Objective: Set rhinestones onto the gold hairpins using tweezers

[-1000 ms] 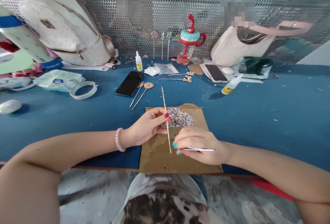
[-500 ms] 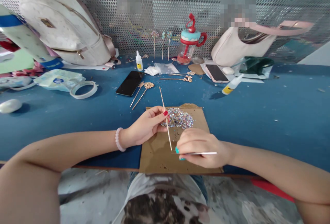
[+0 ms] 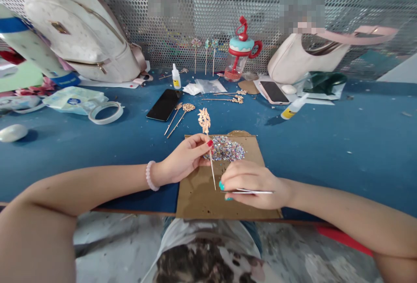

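My left hand [image 3: 185, 157] pinches a gold hair stick [image 3: 204, 121] by its stem. Its flat leaf-shaped head faces me above the fingers, and the thin stem slants down below them. In my right hand [image 3: 252, 185] are metal tweezers [image 3: 257, 192], lying nearly level, close to the stem's lower end. Whether the tweezers hold anything is too small to tell. Under both hands lies a piece of brown cardboard [image 3: 195, 202]. A pile of small glittering rhinestones [image 3: 230, 149] rests on it, just right of my left fingertips.
Beyond the cardboard lie gold hair sticks [image 3: 188, 108], a black phone [image 3: 163, 105], a glue bottle [image 3: 291, 108] and a roll of tape [image 3: 106, 113]. Another glue bottle [image 3: 176, 78] stands farther back. A cup [image 3: 239, 53], a backpack [image 3: 81, 31] and a handbag [image 3: 289, 59] line the mesh wall.
The hair stick has turned in my left fingers, from edge-on to showing the broad side of its head. My right hand has shifted slightly, and the tweezers' two arms now show.
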`<act>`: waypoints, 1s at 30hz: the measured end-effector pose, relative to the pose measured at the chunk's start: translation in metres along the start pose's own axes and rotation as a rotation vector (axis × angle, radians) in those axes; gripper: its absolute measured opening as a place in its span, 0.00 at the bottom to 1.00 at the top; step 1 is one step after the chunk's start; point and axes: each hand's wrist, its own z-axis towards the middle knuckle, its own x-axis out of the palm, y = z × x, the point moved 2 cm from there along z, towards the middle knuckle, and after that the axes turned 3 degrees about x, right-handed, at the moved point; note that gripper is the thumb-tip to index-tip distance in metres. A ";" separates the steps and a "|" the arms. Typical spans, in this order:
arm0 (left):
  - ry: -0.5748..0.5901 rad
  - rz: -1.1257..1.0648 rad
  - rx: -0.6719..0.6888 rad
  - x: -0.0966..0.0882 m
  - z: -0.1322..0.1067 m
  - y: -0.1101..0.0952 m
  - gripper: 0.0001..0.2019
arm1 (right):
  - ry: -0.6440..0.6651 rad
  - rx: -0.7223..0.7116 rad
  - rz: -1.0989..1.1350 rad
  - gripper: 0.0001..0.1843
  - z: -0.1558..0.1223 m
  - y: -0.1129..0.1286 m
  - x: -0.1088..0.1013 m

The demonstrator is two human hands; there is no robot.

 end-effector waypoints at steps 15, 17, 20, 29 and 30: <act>0.020 0.107 0.053 0.000 -0.001 0.000 0.14 | 0.127 0.008 0.005 0.05 -0.002 -0.002 0.004; 0.036 0.150 0.074 -0.001 -0.001 0.001 0.14 | 0.175 0.014 -0.001 0.04 -0.001 -0.002 0.006; 0.060 0.217 0.102 -0.001 -0.001 0.001 0.12 | 0.229 0.022 -0.004 0.03 -0.001 -0.001 0.008; 0.203 0.322 0.125 0.004 -0.005 -0.003 0.14 | 0.204 0.065 0.079 0.03 0.002 0.001 0.003; 0.222 0.328 0.121 0.005 -0.005 -0.003 0.15 | 0.190 0.081 0.099 0.03 0.003 0.001 0.000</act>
